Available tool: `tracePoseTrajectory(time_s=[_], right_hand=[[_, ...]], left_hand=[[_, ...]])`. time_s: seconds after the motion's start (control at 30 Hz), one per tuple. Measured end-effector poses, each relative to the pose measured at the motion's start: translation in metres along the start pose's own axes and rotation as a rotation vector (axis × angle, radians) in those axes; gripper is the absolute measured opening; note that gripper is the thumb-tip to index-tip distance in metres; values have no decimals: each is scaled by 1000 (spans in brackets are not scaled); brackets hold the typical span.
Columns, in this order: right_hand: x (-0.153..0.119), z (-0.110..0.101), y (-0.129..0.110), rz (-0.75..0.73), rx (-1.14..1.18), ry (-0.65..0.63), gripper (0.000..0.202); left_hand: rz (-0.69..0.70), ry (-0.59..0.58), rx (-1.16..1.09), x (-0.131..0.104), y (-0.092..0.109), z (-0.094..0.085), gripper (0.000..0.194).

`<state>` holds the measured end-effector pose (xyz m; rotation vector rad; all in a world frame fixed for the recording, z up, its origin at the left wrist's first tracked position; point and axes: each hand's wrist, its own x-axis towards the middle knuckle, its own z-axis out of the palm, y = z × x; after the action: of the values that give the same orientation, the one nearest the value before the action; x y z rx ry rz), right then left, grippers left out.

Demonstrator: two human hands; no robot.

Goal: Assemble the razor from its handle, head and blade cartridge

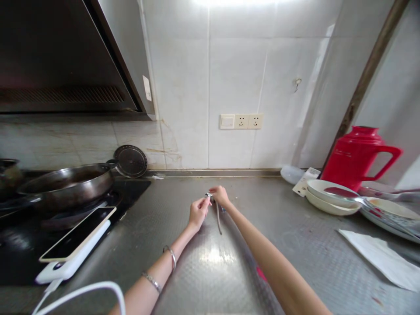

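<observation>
Above the middle of the counter, my left hand point(198, 213) pinches a small shiny metal piece point(208, 195) between thumb and fingertips. My right hand point(220, 195) is closed at the far side of the same piece, its fingertips bent over it. A thin grey-brown strap point(219, 221) hangs down from between the hands, its lower end close to the counter. It seems joined to the metal piece, but fingers hide the join. Something small and blue point(223, 210) shows beside my right wrist; its kind is unclear.
Left, a steel pan point(70, 188) sits on the black stove point(19, 258), with a phone point(78, 236) and white power bank point(74, 260) nearer. A white cable point(95, 286) loops in front. Right are a red thermos point(356, 157), bowls point(331, 203) and a paper sheet point(380, 258) on the steel counter point(157, 245).
</observation>
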<state>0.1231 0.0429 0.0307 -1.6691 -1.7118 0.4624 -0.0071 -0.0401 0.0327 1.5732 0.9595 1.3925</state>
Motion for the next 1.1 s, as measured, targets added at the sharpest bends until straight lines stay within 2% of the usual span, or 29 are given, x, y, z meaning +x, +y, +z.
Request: tracePoseTrajectory(time_s=[0.13, 0.27, 0.4, 0.53, 0.6, 0.7, 0.77, 0.8, 0.93, 1.1], right_hand=[[-3, 5, -6, 9, -84, -9, 29], [-6, 0, -10, 0, -132, -15, 30], [-14, -18, -12, 10, -188, -12, 30], [-32, -47, -15, 76, -391, 32, 27], [-44, -59, -17, 81, -431, -25, 29], [-66, -68, -20, 76, -446, -229, 37], [-80, -65, -22, 72, -476, -332, 39], [-86, -62, -23, 63, -502, -345, 40], [-105, -43, -25, -2, -628, -262, 48], [-109, -28, -22, -11, -646, -226, 44]], left_hand=[[-11, -6, 6, 0, -3, 1, 46], [-25, -6, 5, 0, -3, 1, 47], [-35, 0, -2, -1, -2, 1, 46], [-37, 19, -7, -1, -2, 2, 46], [-33, 25, -3, -1, -3, 2, 46], [-20, 20, 12, 0, -6, 3, 47], [-12, 11, 18, 1, -9, 3, 48], [-10, 6, 19, 1, -10, 3, 48], [-8, -3, 19, 0, -9, 4, 47], [-25, -5, 3, -1, -7, 5, 46]])
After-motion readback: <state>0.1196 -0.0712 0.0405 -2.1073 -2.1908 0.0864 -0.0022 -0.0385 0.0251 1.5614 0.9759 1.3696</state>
